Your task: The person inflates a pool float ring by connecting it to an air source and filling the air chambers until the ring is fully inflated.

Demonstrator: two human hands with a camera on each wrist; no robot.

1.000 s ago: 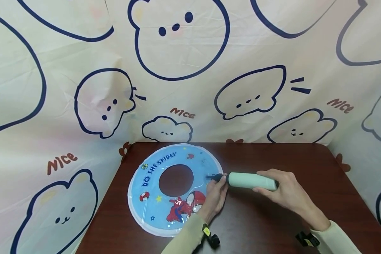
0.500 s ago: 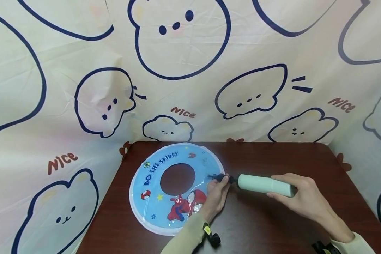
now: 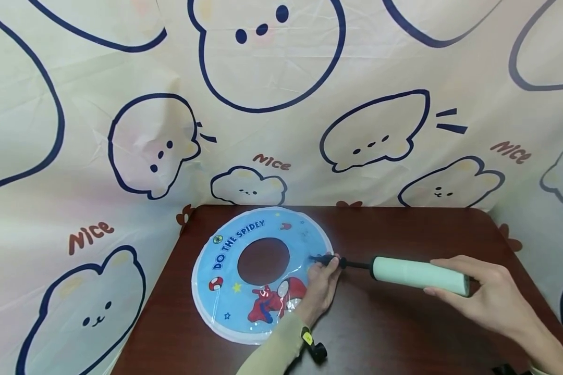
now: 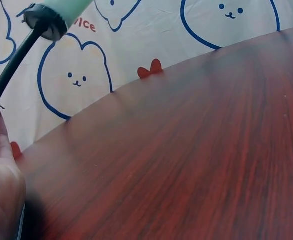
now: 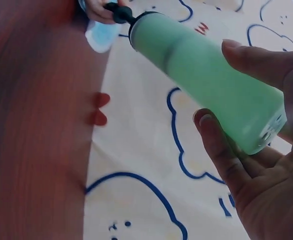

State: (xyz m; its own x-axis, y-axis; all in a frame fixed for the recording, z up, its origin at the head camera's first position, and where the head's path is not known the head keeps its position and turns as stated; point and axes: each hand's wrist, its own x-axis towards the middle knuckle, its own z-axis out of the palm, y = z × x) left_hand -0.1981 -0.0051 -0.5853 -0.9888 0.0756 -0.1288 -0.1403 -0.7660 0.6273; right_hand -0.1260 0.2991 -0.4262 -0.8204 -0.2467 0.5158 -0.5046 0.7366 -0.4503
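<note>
A round blue swim ring [image 3: 225, 302] with a white rim and cartoon prints lies on the table, looking partly inflated. At its right edge my left hand [image 3: 318, 289] pinches the black nozzle end [image 3: 328, 260] of a hand pump; whether the tip sits in a valve cannot be made out. My right hand [image 3: 502, 294] grips the far end of the pump's mint-green barrel [image 3: 417, 275], thumb and fingers on opposite sides. Between barrel and left hand a black rod [image 3: 358, 265] shows. In the right wrist view the green barrel [image 5: 201, 75] tilts across my right hand [image 5: 266, 175].
The dark brown wooden table [image 3: 394, 333] carries the ring and ends at a cartoon-printed cloth [image 3: 300, 156] behind it. A small black camera [image 3: 317, 352] is strapped to my left wrist.
My right hand has drawn the green barrel to the right, away from the left hand, exposing more of the black rod. The left hand and the ring have hardly moved.
</note>
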